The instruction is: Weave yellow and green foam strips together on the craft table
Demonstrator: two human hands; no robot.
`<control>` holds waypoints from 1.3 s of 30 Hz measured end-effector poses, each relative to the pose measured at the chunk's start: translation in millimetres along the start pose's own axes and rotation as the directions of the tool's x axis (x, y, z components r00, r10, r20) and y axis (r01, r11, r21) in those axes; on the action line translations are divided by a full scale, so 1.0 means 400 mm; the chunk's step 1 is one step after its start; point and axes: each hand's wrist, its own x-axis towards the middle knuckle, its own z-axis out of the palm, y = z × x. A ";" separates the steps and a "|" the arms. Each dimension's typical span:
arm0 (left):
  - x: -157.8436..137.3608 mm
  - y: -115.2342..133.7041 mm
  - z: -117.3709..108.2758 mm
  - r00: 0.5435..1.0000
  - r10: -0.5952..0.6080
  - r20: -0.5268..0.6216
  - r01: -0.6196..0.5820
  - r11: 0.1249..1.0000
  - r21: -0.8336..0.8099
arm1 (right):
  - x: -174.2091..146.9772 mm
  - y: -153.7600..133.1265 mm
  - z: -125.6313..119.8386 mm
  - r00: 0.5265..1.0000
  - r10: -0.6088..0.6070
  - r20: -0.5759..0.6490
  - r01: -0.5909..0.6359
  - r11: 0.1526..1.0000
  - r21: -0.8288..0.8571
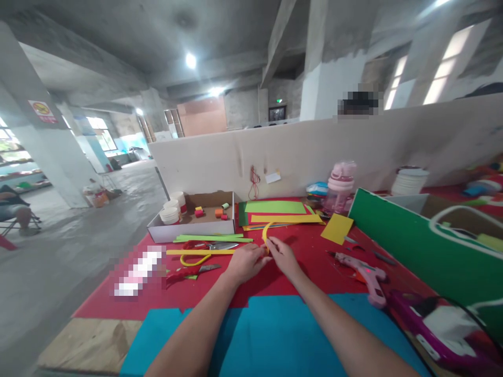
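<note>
Now, at the far left of your red table [204,293] sit a stack of white cups [170,214] and an open cardboard box [204,222] with small foam blocks inside. Just in front of the box lie green paper strips [212,239], scissors [214,246] and a long yellow strip [198,252].

Your left hand [245,263] is nearly closed, its fingertips pinched on the lower end of a curved yellow paper strip [266,232]. Your right hand [283,256] meets it, touching at the fingertips, fingers drawn narrow on the same strip. The strip arcs up and away from both hands, above the red table, near the middle of the work area.

Behind it lie green and yellow paper sheets [275,207]. Further right are a yellow square [337,228], a pink bottle [340,186] and a pink glue gun [365,275]. A green board [416,246] stands at the right edge, and a blue sheet [275,335] lies under your forearms.
</note>
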 end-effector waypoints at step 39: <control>0.009 -0.051 0.044 0.929 -0.333 0.163 0.287 0.371 -0.883 | -0.004 -0.005 0.006 0.972 0.167 0.165 -0.213 0.923 0.320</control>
